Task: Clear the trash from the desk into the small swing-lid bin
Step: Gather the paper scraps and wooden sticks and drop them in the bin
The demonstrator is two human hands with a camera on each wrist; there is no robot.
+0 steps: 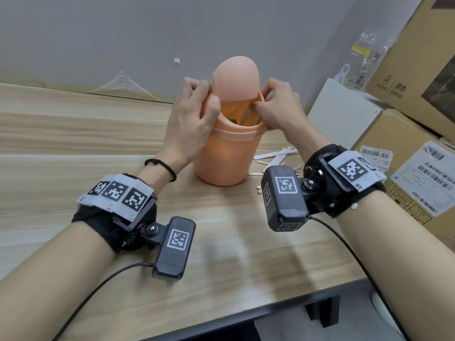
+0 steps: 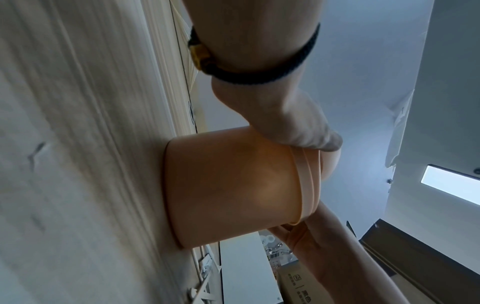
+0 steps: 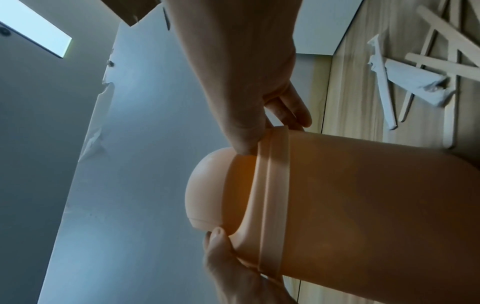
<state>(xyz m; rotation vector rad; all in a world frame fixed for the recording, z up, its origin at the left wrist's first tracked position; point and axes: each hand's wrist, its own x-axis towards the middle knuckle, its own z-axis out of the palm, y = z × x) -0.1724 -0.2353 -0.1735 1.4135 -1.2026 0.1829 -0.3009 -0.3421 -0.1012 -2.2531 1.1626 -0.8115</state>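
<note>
A small peach swing-lid bin (image 1: 224, 163) stands on the wooden desk (image 1: 73, 134). Its domed flap (image 1: 235, 80) is tipped up on edge, so the mouth shows, with a bit of green and pale sticks inside. My left hand (image 1: 209, 93) pinches the lid ring on the left side, thumb on the near rim. My right hand (image 1: 263, 99) pinches the ring on the right. The wrist views show the bin (image 2: 228, 189) (image 3: 376, 205) from below, with my left hand (image 2: 293, 127) and right hand (image 3: 249, 98) on the rim. Wooden sticks and white paper wrappers (image 1: 273, 156) (image 3: 420, 78) lie just right of the bin.
A white box (image 1: 342, 114) and stacked cardboard boxes (image 1: 406, 168) crowd the right side of the desk. A grey wall (image 1: 123, 33) runs close behind. The desk's front edge (image 1: 270, 311) is near my forearms, and cables trail from both wrist cameras.
</note>
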